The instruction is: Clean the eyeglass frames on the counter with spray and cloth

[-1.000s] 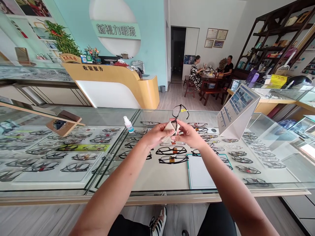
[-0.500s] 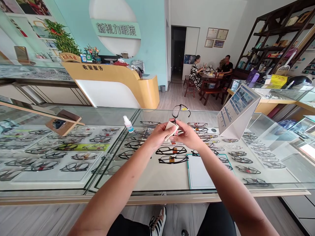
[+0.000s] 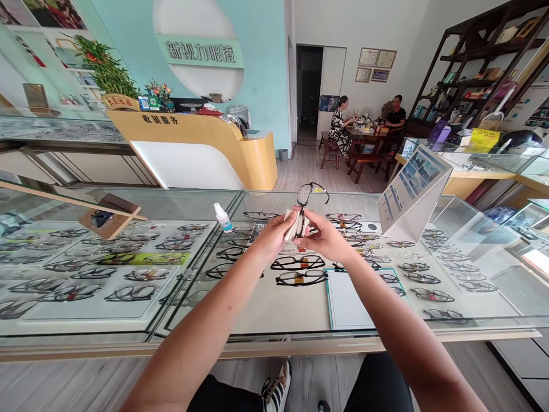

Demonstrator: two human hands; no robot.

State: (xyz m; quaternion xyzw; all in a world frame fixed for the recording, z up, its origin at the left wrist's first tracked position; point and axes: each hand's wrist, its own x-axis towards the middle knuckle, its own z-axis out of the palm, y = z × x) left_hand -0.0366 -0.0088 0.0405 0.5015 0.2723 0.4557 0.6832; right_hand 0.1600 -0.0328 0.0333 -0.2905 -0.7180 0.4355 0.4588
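Observation:
Above the glass counter my two hands meet around one pair of black-framed eyeglasses (image 3: 305, 195). One lens and a temple stick up over my fingers; the lower part is partly covered by a cloth. My left hand (image 3: 277, 229) is closed on the pale cleaning cloth (image 3: 292, 230), pressing it against the frame. My right hand (image 3: 323, 233) grips the eyeglasses from the other side, thumb and fingers bent around the frame. To the left on the glass stands a small white spray bottle (image 3: 223, 218) with a blue label.
Under the glass counter top (image 3: 274, 317) lie rows of eyeglasses (image 3: 298, 262). A folded display card (image 3: 412, 191) stands at right, a wooden stand (image 3: 110, 216) at left. Beyond are a yellow reception desk (image 3: 257, 154) and two people at a table (image 3: 371, 134).
The eyeglasses have shifted slightly left and turned a little in my hands. The cloth has been folded more closely around the frame, and my left fingers have moved with it.

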